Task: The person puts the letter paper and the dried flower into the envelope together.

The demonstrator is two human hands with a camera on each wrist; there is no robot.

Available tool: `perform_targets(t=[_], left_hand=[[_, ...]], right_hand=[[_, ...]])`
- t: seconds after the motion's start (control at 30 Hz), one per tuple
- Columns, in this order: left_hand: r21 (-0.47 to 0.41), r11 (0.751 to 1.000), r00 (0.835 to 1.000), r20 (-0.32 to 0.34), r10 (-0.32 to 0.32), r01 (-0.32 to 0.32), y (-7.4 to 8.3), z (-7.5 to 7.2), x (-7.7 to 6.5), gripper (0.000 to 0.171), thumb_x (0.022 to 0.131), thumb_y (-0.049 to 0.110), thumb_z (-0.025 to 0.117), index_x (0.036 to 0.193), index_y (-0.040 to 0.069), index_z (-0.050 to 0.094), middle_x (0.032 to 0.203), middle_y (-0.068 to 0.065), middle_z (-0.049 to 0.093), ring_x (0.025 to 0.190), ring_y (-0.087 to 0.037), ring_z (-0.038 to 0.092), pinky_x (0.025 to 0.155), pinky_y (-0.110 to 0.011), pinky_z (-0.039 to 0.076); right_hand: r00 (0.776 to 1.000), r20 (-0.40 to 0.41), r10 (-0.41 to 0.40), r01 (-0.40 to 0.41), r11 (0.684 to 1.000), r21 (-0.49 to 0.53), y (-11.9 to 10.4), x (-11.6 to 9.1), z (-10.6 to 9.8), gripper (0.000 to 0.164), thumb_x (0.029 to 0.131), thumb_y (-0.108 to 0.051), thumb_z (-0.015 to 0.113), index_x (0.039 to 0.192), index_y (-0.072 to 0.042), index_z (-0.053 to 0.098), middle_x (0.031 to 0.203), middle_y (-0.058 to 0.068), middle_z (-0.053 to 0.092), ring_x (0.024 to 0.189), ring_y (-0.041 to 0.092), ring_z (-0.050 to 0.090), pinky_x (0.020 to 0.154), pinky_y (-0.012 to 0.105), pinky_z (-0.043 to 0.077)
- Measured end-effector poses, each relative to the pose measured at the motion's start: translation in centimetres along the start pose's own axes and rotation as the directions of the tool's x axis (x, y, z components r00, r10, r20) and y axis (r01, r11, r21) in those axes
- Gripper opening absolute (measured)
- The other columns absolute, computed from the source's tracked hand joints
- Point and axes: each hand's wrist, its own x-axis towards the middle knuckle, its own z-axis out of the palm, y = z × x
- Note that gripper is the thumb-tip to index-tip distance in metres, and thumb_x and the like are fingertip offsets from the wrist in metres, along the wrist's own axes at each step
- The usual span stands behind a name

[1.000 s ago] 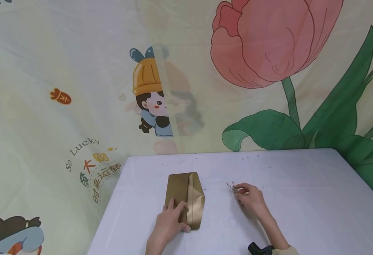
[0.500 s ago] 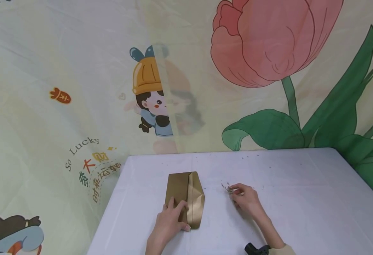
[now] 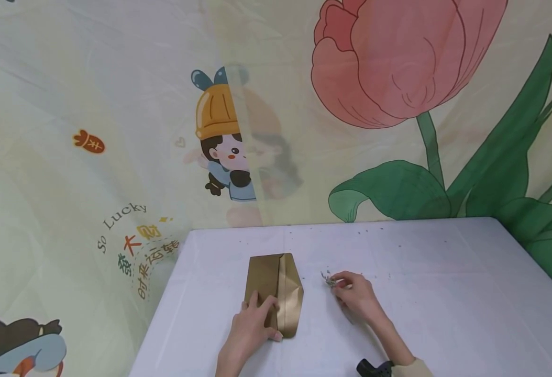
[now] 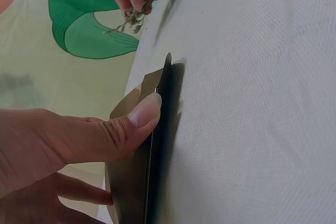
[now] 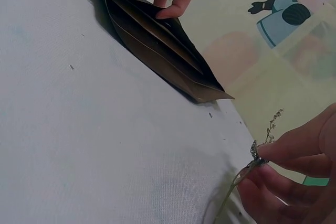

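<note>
A gold paper envelope (image 3: 263,269) lies on the white-covered table, flap to the right. Its pocket gapes in the right wrist view, showing dark inner layers (image 5: 157,51). My left hand (image 3: 249,331) holds the envelope, thumb at the near edge and bent fingers on the upper face; in the left wrist view the thumb (image 4: 144,114) presses along the rim. To the right of the envelope, my right hand (image 3: 358,297) pinches a small dried flower sprig (image 3: 329,281) between thumb and fingers. Its thin stem (image 5: 227,198) trails below the fingers, and its tiny heads point toward the envelope.
Small dark crumbs (image 3: 361,233) are scattered over the white tablecloth (image 3: 445,303), mostly toward the back. Behind the table's far edge hangs a printed cloth backdrop (image 3: 280,104) with a tulip and cartoon figures. A black wrist device (image 3: 375,368) sits at the right sleeve.
My right hand has moved steadily left with the dried flower sprig, closer to the envelope. The left hand and the envelope have stayed in place.
</note>
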Motion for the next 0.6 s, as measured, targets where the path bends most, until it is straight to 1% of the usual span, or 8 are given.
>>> perform_targets(t=[0.13,0.37,0.6], left_hand=[[-0.003,1.000,1.000,0.004,-0.002,0.002,0.0,0.0,0.0,0.060,0.066,0.037,0.093,0.113,0.028,0.056,0.147,-0.039,0.046,0.116,-0.063,0.055,0.065,-0.057,0.050],[0.000,1.000,1.000,-0.007,0.003,-0.003,-0.1,0.0,0.0,0.060,0.066,0.037,0.093,0.113,0.029,0.056,0.146,-0.039,0.046,0.116,-0.064,0.055,0.066,-0.059,0.051],[0.002,1.000,1.000,-0.015,0.007,-0.007,0.0,-0.2,-0.2,0.060,0.065,0.037,0.093,0.112,0.029,0.056,0.145,-0.039,0.047,0.115,-0.063,0.056,0.064,-0.057,0.051]], right_hand=[[1.000,0.004,0.007,-0.007,1.000,0.002,-0.2,0.0,0.3,0.030,0.088,-0.001,0.071,0.117,-0.005,0.072,0.094,0.009,0.067,0.066,0.016,0.059,0.057,0.028,0.052],[1.000,0.011,-0.019,0.019,1.000,0.007,-0.7,-0.3,0.9,0.029,0.087,0.001,0.071,0.115,-0.003,0.072,0.092,0.009,0.067,0.064,0.016,0.060,0.057,0.030,0.053],[0.999,0.034,-0.039,0.038,0.998,0.044,-1.0,-0.6,1.9,0.027,0.085,0.003,0.071,0.112,-0.003,0.073,0.090,0.008,0.068,0.063,0.015,0.062,0.056,0.030,0.054]])
